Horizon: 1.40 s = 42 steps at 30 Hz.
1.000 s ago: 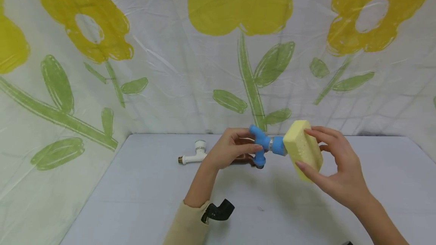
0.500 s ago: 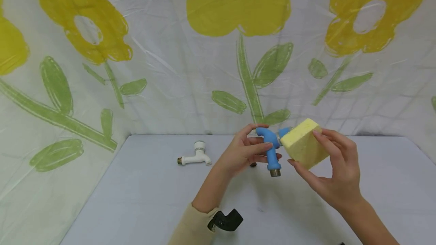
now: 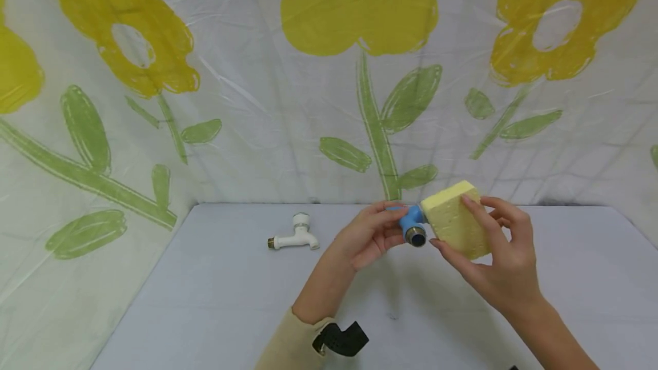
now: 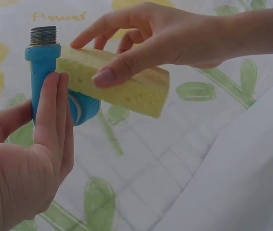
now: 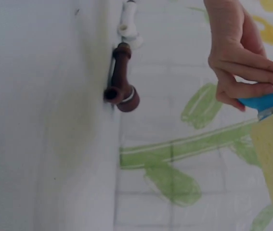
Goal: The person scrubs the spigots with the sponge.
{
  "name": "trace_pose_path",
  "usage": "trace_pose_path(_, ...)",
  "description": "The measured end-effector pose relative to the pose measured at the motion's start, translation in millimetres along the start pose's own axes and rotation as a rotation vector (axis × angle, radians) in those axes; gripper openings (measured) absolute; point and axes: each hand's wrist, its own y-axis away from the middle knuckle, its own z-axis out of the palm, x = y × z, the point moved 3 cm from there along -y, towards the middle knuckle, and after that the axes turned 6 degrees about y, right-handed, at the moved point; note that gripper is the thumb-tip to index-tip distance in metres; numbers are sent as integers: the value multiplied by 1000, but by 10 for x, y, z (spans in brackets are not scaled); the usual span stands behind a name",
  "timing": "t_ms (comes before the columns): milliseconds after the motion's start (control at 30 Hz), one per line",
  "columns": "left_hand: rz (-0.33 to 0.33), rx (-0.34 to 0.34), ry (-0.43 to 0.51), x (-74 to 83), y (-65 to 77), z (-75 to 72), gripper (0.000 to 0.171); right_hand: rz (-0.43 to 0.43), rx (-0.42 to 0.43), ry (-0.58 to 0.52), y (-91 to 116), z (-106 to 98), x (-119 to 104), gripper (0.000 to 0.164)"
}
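Note:
In the head view my left hand [image 3: 366,238] grips a blue water tap [image 3: 410,220] above the table, its metal threaded end facing the camera. The left wrist view shows the threads [image 4: 43,35] close up, with the left fingers wrapped along the blue body. My right hand [image 3: 514,270] pinches a pale yellow sponge [image 3: 457,222] between thumb and fingers. The sponge lies right at the tap's ribbed blue knob [image 4: 84,108] and hides part of it. In the right wrist view, the sponge [image 5: 272,156] overlaps the metal collar below the left hand [image 5: 244,70].
On the white table [image 3: 205,301], a white tap [image 3: 298,237] with a brass end lies left of the hands. A brown tap [image 5: 121,72] lies near it, hidden in the head view. Behind stands a flower-printed sheet [image 3: 257,147]. A black curved piece [image 3: 343,339] sits at the left cuff.
My left hand has moved right and tilted the tap, turning its threaded end from downward toward the camera. The sponge has turned in my right hand and stays by the knob.

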Motion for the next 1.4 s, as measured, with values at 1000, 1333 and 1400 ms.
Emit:
trace_pose_path(1000, -65, 121, 297, -47, 45, 136, 20, 49, 175, -12, 168, 150, 112, 71)
trace_pose_path(1333, -64, 94, 290, -49, 50, 138, 26, 53, 218, -19, 204, 153, 93, 69)
trace_pose_path(1400, -63, 97, 283, -59, 48, 137, 26, 53, 216, -21, 209, 151, 93, 68)
